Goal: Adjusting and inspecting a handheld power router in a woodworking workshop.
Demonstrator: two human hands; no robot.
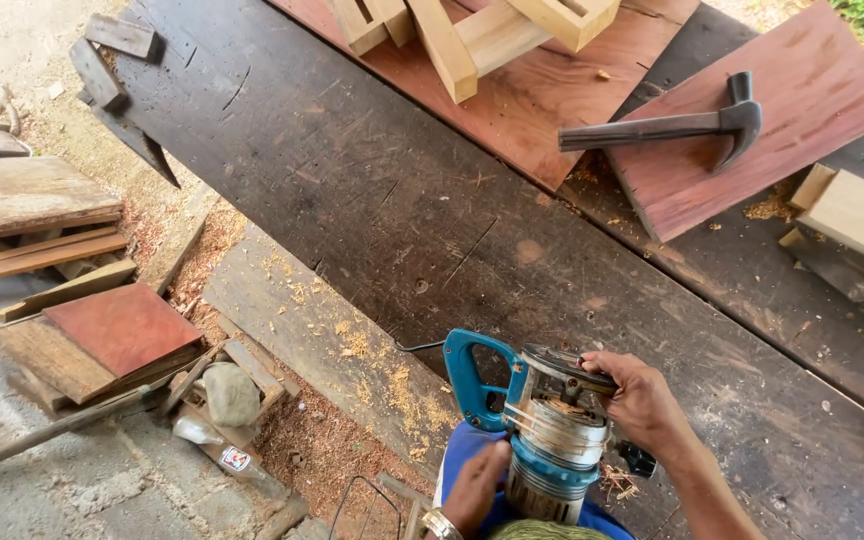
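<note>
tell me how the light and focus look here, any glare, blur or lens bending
Head view: soft, even daylight, no hard glare; the hammer casts only a faint shadow on its reddish board. The router and both hands, left hand and right hand, look sharp. The wide lens bows the workbench edges, and the top corners look washed out.

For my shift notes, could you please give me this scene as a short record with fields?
Setting: dark plank workbench, sawdust around
Tool: blue router
Right hand: gripping the router's top
Left hand: on the router's lower body
Hammer: lying on a red board, apart from both hands
Far edge: pale wood blocks
Floor, left: stacked offcuts
</note>
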